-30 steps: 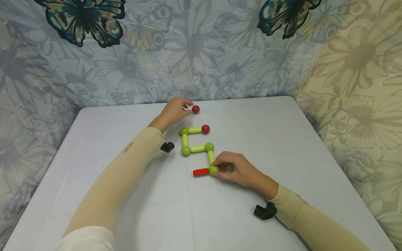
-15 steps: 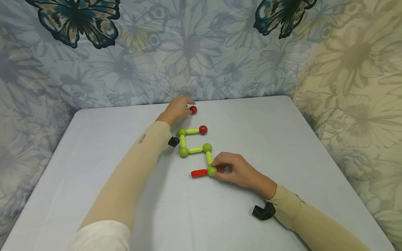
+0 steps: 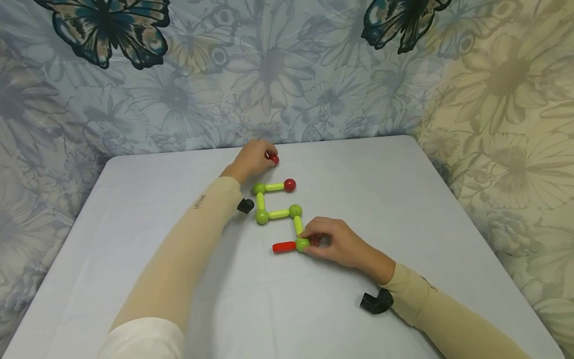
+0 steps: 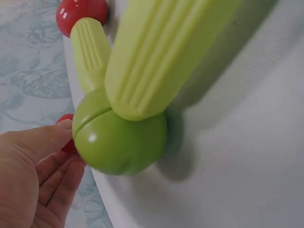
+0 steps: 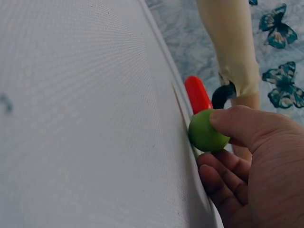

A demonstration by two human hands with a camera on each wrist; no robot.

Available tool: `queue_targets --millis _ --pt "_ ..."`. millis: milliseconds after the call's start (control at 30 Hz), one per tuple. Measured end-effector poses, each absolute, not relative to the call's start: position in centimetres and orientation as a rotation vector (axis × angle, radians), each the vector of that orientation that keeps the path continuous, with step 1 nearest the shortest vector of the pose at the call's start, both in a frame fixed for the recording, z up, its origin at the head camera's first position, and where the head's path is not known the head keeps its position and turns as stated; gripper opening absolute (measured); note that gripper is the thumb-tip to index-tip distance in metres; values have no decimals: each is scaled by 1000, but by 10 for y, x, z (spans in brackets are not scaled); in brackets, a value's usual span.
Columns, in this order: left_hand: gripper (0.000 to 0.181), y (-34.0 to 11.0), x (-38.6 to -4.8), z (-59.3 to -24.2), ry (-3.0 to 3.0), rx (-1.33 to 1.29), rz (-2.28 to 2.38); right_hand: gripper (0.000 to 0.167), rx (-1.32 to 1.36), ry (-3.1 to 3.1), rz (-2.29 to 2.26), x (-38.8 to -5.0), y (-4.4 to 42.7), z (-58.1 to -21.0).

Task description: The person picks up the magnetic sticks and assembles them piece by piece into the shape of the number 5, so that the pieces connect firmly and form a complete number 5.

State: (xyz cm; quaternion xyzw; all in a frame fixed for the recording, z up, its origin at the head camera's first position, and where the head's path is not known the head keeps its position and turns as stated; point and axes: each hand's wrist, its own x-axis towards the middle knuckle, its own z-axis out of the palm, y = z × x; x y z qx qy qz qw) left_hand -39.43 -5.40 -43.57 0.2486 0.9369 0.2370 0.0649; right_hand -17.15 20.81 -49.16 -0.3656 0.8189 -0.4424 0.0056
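At the far side of the table my left hand (image 3: 253, 158) pinches a loose red ball (image 3: 274, 159) between thumb and fingers. A zigzag chain of green balls and yellow-green rods lies on the table in front of it. The chain's far end carries another red ball (image 3: 290, 185), its near end a red rod (image 3: 284, 247). My right hand (image 3: 338, 242) pinches the green ball (image 5: 207, 132) beside that red rod. In the left wrist view a large green ball (image 4: 121, 137) of the chain partly hides the pinched red ball (image 4: 68, 135).
The white table (image 3: 381, 179) backs onto a flower-patterned cloth (image 3: 278, 75) with butterfly figures. Each sleeve has a black wrist camera; the left one (image 3: 245, 206) sits close beside the chain's left corner.
My left hand reached the loose red ball, closed its fingers on it and drew it slightly nearer. The right hand keeps holding the green ball, and the chain lies still.
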Motion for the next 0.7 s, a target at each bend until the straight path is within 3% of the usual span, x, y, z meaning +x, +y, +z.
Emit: queue_targets --millis 300,700 --pt "29 -84 -365 -425 2770 747 955 29 -1114 2576 -1352 -173 208 -492" --pt "35 -124 -278 -408 2738 782 1161 30 -1141 2568 -1365 -173 209 -491"
